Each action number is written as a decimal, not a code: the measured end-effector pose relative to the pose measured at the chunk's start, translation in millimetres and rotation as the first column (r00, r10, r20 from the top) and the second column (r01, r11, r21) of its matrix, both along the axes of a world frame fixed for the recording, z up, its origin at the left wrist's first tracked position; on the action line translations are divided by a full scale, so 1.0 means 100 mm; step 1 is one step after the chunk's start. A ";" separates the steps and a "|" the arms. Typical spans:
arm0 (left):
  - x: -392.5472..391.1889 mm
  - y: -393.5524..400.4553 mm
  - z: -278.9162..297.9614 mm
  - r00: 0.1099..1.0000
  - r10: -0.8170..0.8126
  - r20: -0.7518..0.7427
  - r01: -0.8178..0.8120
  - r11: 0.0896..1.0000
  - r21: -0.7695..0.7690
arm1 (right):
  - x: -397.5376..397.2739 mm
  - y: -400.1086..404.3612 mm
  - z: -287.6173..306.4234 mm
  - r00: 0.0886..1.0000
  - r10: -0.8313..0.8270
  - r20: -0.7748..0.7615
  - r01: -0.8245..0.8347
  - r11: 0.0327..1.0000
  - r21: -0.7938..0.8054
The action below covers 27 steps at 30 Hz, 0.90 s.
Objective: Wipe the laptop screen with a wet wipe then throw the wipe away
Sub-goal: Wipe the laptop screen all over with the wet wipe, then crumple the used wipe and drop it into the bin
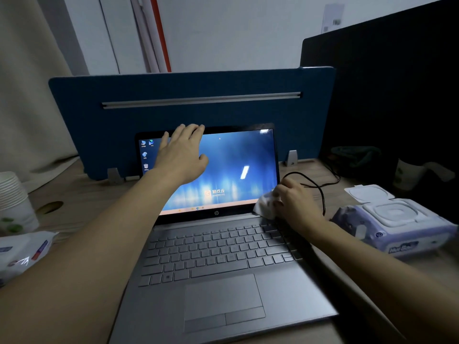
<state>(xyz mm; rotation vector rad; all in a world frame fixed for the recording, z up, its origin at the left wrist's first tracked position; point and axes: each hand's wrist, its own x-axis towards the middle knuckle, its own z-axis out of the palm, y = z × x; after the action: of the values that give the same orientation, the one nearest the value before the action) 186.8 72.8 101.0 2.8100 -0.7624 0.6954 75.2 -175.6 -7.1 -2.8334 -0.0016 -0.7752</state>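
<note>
A silver laptop (218, 264) sits open on the wooden desk (74, 194) in the middle of the frame, an "hp" mark on the bezel under its lit blue screen (231, 165). A logo with Chinese characters shows low on the screen; the line under it and the labels of the icons at the upper left are too small to read.

The left hand (182, 155) lies over the upper left part of the screen, fingers spread and reaching the top edge of the lid, gripping nothing. The right hand (295, 199) is at the lower right corner of the screen, its fingers pressed together around a crumpled white wet wipe (265, 206), which touches the corner where screen meets keyboard. Part of the wipe is hidden under the fingers.

At right, a lilac pack of wipes (395, 227) lies with its lid flipped open; its blue lettering is blurred and I cannot read it. A black cable (320, 192) loops behind the right hand. At the left edge a stack of paper cups (12, 192) and a white packet (22, 252) are cut off, the packet's print illegible. A blue divider (188, 115) stands behind the laptop; a dark monitor (397, 95) fills the upper right.
</note>
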 end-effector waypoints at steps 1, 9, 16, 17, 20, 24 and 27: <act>0.00 0.00 0.00 1.000 -0.001 -0.001 0.001 1.000 0.000 | -0.01 0.01 0.00 1.000 0.001 -0.015 -0.001 1.000 0.012; -0.04 0.12 -0.02 0.999 -0.029 -0.019 0.029 0.999 -0.021 | -0.01 0.16 0.02 0.998 0.001 -0.066 0.000 1.000 0.008; -0.11 0.42 -0.23 0.999 -0.047 0.021 0.048 0.997 -0.054 | 0.08 0.54 0.06 0.994 0.030 -0.108 -0.037 0.997 -0.070; -0.12 0.46 -0.27 0.999 -0.047 0.024 0.048 0.997 -0.059 | 0.11 0.60 0.05 0.994 0.038 -0.104 -0.047 0.996 -0.080; -0.17 0.59 -0.38 0.998 -0.053 0.031 0.055 0.995 -0.086 | 0.20 0.79 0.02 0.995 0.061 -0.082 -0.070 0.991 -0.112; -0.25 0.72 -0.53 0.993 -0.116 0.029 0.119 0.981 -0.153 | 0.24 0.95 0.02 0.990 0.140 -0.030 -0.140 0.990 -0.001; -0.32 0.77 -0.63 0.976 -0.218 -0.025 0.207 0.951 -0.230 | 0.19 1.00 0.08 0.973 0.229 -0.001 -0.217 0.927 0.306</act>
<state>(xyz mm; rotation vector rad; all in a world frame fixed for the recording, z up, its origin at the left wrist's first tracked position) 154.7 149.4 38.1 2.4859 -0.8988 0.6288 94.5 -75.9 0.9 -2.4989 -0.1807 -0.6133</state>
